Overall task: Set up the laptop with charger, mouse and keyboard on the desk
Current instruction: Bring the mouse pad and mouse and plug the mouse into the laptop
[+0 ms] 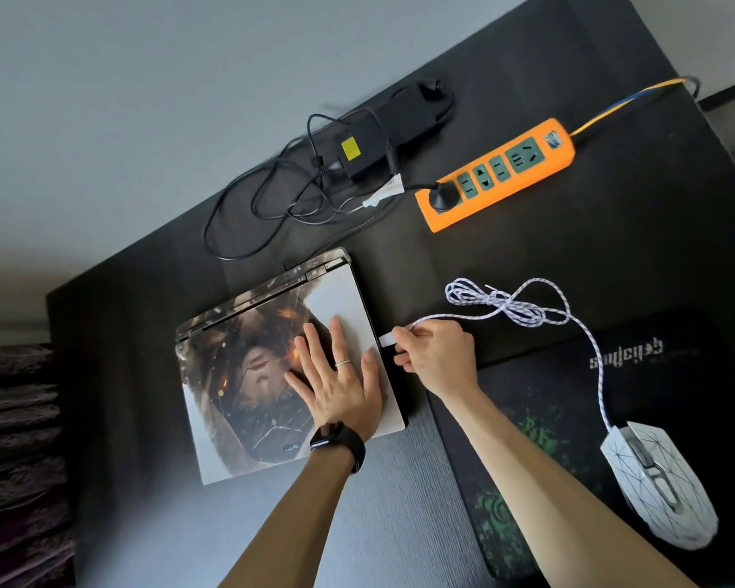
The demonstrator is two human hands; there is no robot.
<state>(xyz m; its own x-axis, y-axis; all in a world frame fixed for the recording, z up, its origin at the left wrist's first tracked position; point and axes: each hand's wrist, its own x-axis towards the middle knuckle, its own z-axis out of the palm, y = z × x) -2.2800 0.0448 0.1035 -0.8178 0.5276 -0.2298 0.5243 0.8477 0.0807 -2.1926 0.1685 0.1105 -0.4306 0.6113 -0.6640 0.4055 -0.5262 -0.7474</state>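
1. Two hands are at work. The left hand (336,379) lies flat, fingers straight, on the lid of the closed laptop (238,367), which sits on the desk (399,502). The right hand (438,354) pinches the white plug (386,340) of the mouse cable (508,305) at the laptop's right edge.
2. The plug could meet the port tilted or upside down, and forcing it might damage the port. Whether it is seated I cannot tell.
3. If the left hand eases off, the push could slide the laptop sideways.
4. The cable lies bunched between plug and mouse (658,490). A hard tug might drag the mouse across the mouse pad (527,439).
5. The charger (382,129) lies at the desk's far edge with its cords in loose loops, and a black plug sits in the power strip (561,157). A snagged loop could pull the charger off the desk.
6. No keyboard is in view.
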